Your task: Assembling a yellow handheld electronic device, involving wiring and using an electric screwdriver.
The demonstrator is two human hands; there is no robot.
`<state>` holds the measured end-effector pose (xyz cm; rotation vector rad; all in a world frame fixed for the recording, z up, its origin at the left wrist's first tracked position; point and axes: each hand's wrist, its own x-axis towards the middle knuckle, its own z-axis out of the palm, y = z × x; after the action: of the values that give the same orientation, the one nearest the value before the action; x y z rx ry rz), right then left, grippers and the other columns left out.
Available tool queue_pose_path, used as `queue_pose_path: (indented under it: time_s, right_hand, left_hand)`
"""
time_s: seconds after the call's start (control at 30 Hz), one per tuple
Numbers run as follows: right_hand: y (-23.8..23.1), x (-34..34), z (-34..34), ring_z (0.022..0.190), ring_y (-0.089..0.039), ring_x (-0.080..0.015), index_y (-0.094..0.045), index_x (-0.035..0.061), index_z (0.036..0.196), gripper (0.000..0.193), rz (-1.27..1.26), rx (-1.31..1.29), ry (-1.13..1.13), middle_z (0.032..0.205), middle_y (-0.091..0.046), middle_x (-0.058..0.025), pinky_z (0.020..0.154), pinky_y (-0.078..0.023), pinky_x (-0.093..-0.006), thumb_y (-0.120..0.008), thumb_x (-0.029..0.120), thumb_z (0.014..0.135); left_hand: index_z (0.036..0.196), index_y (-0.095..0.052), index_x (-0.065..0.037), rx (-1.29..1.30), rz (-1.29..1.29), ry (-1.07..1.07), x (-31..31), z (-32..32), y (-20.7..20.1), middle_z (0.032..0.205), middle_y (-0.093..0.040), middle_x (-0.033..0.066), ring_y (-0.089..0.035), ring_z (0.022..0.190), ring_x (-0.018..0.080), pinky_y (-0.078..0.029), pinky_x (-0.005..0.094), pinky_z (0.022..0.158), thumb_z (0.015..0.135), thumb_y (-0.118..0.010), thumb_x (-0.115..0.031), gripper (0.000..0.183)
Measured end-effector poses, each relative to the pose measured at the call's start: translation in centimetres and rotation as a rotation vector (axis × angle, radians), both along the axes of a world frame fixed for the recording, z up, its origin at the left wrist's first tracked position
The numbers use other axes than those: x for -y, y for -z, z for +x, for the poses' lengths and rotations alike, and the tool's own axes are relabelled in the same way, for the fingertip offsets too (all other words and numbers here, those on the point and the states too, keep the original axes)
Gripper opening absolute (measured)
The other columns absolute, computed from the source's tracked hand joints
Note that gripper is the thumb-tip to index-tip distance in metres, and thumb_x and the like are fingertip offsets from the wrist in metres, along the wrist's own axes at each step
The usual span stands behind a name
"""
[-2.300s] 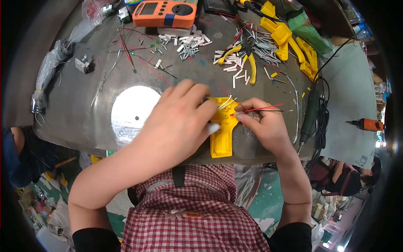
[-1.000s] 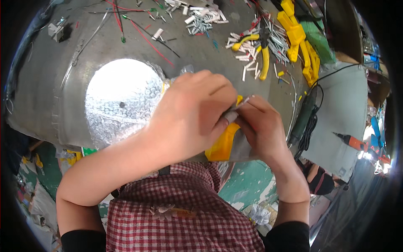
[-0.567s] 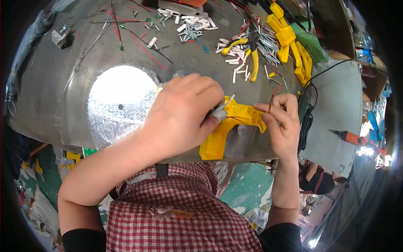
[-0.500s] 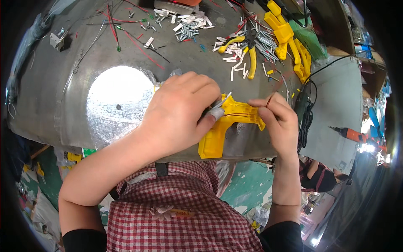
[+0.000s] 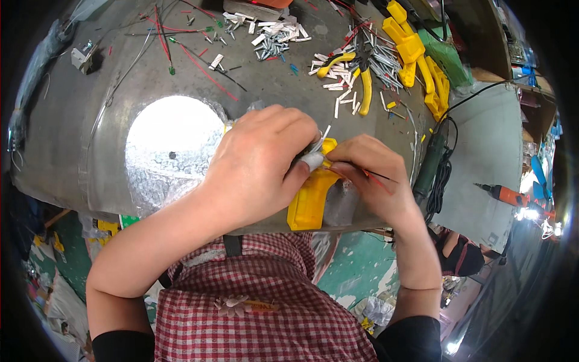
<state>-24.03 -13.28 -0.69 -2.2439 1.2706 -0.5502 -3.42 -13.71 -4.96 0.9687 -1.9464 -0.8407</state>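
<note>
My left hand (image 5: 256, 160) is closed on the upper end of a yellow plastic housing (image 5: 309, 202), an open shell whose lower part points toward me. A white covering wraps its thumb tip, and a pale strip sticks up beside the fingers. Close against it, my right hand (image 5: 377, 175) pinches at the middle of the shell. Thin red and dark wires (image 5: 381, 176) run out across that hand's fingers. The exact pinch point is partly hidden by the fingers.
Yellow-handled pliers (image 5: 363, 90) lie among screws and white pieces at the back right. More yellow housings (image 5: 413, 51) sit beyond them. A bright round disc (image 5: 172, 145) is left of my hands. A dark green corded tool (image 5: 429, 160) lies at the right edge.
My right hand has moved left from the shell's right end to its middle, closer to my left hand. The wires now trail over its fingers. My left hand stays nearly still.
</note>
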Motion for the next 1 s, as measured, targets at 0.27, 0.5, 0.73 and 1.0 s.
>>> queue_pose_path:
  time_s: [0.27, 0.5, 0.73, 1.0]
  right_hand:
    - [-1.4, 2.8, 1.1, 0.073, -0.059, -0.0374, -0.058, 0.0005, 0.077, 0.004, 0.162, -0.296, -0.172, 0.072, -0.059, -0.0182, 0.060, -0.046, -0.0442, -0.058, 0.004, 0.075]
    - [-1.5, 3.8, 1.3, 0.079, -0.060, -0.0388, -0.063, 0.0003, 0.077, 0.008, 0.048, -0.414, -0.236, 0.076, -0.062, -0.0213, 0.067, -0.047, -0.0453, -0.061, 0.008, 0.076]
    - [-2.7, 1.8, -3.8, 0.073, -0.062, -0.0294, -0.068, 0.0061, 0.101, 0.029, -0.454, -0.189, 0.091, 0.077, -0.064, -0.0097, 0.073, -0.050, -0.0359, -0.071, 0.019, 0.076]
    - [-3.4, -8.0, -1.8, 0.067, -0.061, -0.0229, -0.066, 0.0063, 0.110, 0.045, -0.379, -0.066, 0.025, 0.083, -0.062, -0.0059, 0.058, -0.050, -0.0318, -0.078, 0.018, 0.068]
  left_hand:
    - [0.091, -0.055, -0.001, 0.022, -0.002, -0.021, 0.3, -0.5, -0.1, 0.096, -0.060, 0.0134, -0.057, 0.088, 0.0353, -0.047, 0.0406, 0.076, 0.066, -0.068, 0.003, 0.028]
    - [0.102, -0.054, -0.002, 0.244, -0.093, -0.016, -0.2, -0.1, -1.3, 0.097, -0.057, 0.0137, -0.054, 0.092, 0.0341, -0.044, 0.0426, 0.081, 0.065, -0.075, -0.011, 0.044]
    - [0.117, -0.052, -0.003, 0.476, -0.208, 0.145, 0.5, 2.5, -1.9, 0.097, -0.053, 0.0117, -0.051, 0.093, 0.0315, -0.040, 0.0415, 0.086, 0.053, -0.082, -0.026, 0.074]
    - [0.111, -0.059, -0.007, 0.641, -0.482, -0.059, -4.9, 3.5, -5.2, 0.110, -0.058, 0.0093, -0.056, 0.103, 0.0236, -0.032, 0.0429, 0.089, 0.069, -0.068, -0.043, 0.056]
